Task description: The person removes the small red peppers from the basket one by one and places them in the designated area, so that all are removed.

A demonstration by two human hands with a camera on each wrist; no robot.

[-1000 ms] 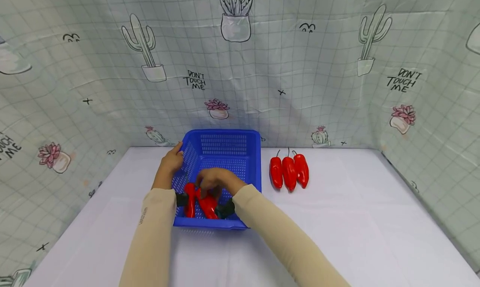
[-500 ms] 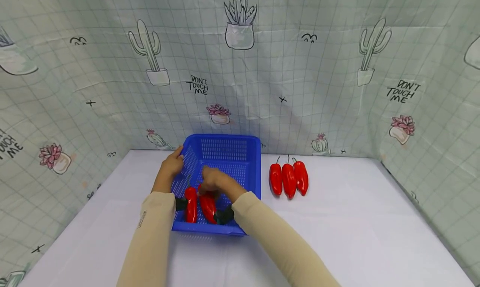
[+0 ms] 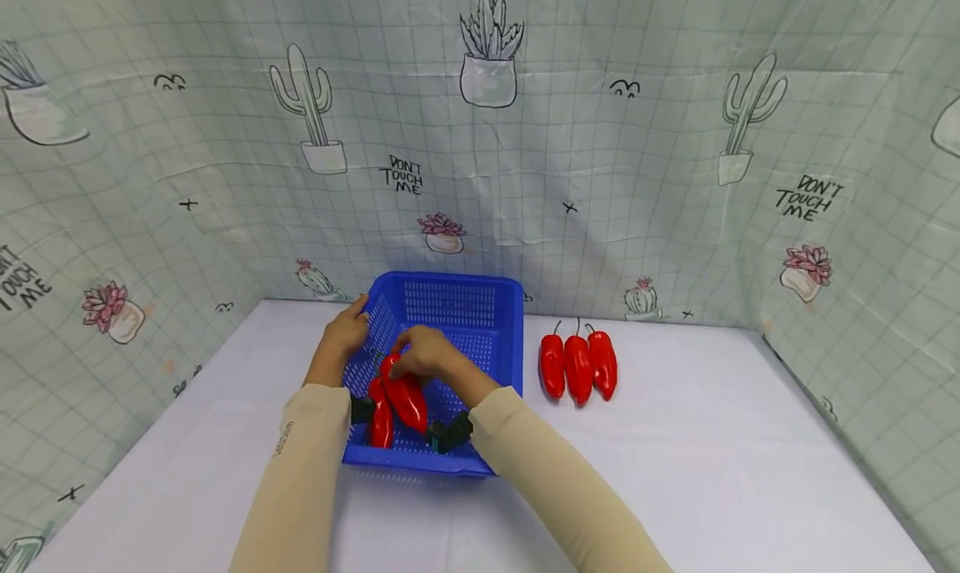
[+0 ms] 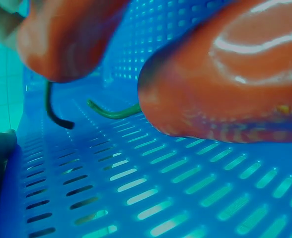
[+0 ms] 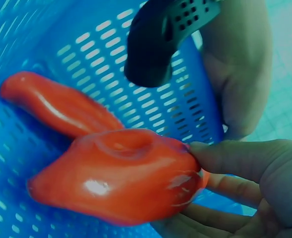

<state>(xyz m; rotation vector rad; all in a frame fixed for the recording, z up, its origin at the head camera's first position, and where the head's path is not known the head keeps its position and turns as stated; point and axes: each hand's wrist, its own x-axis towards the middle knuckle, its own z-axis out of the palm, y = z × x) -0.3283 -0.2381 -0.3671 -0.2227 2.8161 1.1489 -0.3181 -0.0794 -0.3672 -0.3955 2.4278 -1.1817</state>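
Observation:
My left hand (image 3: 347, 333) grips the left rim of a blue slotted plastic basket (image 3: 507, 348). Inside the basket, my right hand (image 3: 426, 355) pinches a glossy red chili pepper (image 5: 121, 178) near its stem end, thumb on one side and fingers on the other. Beside it, a second red chili pepper (image 3: 381, 423) lies on the left of the basket floor, partly overlapped by the held one in the right wrist view. Two green stems (image 4: 113, 114) show in the left wrist view, hanging over the slotted wall or floor.
Three red chili peppers (image 3: 578, 369) lie side by side on the white table (image 3: 712, 440), right of the basket. Behind stands a cactus-printed cloth (image 3: 600, 140). A black wrist camera (image 5: 153, 44) juts into the basket beside the left hand.
My right hand has pinched one pepper and raised its stem end, drawing it left against the other pepper. My left hand stays on the basket rim. The head view has tilted slightly.

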